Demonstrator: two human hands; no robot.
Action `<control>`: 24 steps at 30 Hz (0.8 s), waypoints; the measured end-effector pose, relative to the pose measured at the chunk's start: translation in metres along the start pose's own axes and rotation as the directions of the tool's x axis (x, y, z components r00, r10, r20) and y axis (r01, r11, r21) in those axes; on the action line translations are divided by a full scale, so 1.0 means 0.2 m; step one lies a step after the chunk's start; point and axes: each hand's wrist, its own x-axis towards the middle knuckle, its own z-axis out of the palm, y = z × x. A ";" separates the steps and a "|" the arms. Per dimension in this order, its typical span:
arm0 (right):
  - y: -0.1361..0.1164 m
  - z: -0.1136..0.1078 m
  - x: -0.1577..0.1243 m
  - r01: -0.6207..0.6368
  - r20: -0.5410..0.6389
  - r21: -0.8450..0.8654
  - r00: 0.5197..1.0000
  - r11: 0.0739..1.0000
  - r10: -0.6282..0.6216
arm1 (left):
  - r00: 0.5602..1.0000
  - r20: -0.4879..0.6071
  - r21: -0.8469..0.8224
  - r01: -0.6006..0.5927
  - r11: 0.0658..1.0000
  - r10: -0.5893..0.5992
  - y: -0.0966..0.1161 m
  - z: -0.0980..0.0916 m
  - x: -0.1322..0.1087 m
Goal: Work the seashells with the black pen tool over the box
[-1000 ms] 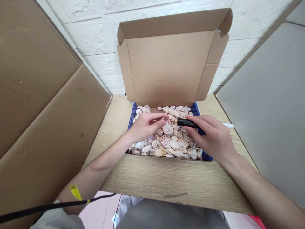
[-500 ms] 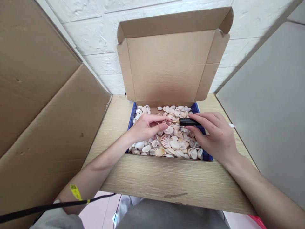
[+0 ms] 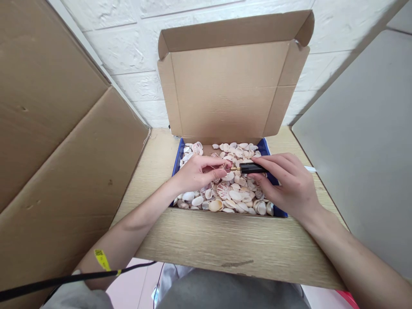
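Observation:
A cardboard box (image 3: 176, 156) with blue inner walls and its lid (image 3: 230, 86) standing open holds a bed of small pale seashells (image 3: 236, 197). Over the shells, my left hand (image 3: 196, 174) pinches a small shell (image 3: 224, 166) between thumb and forefinger. My right hand (image 3: 286, 184) grips a small black tool (image 3: 252, 168) with a thin gold tip, and that tip points left at the pinched shell, touching it or nearly so.
The box sits on a light wooden table (image 3: 231, 244) against a white brick wall (image 3: 128, 51). A tall cardboard panel (image 3: 58, 141) closes in the left side, a grey panel (image 3: 363, 141) the right. A black cable (image 3: 64, 281) crosses below my left forearm.
Both hands stayed over the box with only small shifts. The black tool's tip has drawn a little closer to the shell in my left fingers.

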 end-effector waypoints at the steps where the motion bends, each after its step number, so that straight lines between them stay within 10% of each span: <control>1: 0.00 0.00 0.00 0.007 -0.006 -0.013 1.000 1.000 -0.007 | 1.000 0.005 -0.007 -0.001 1.000 0.001 0.00 0.00 0.00; 24: 0.00 0.01 -0.02 -0.051 0.114 0.046 0.992 0.998 0.046 | 0.998 -0.002 -0.021 -0.056 0.998 0.056 -0.02 0.00 -0.01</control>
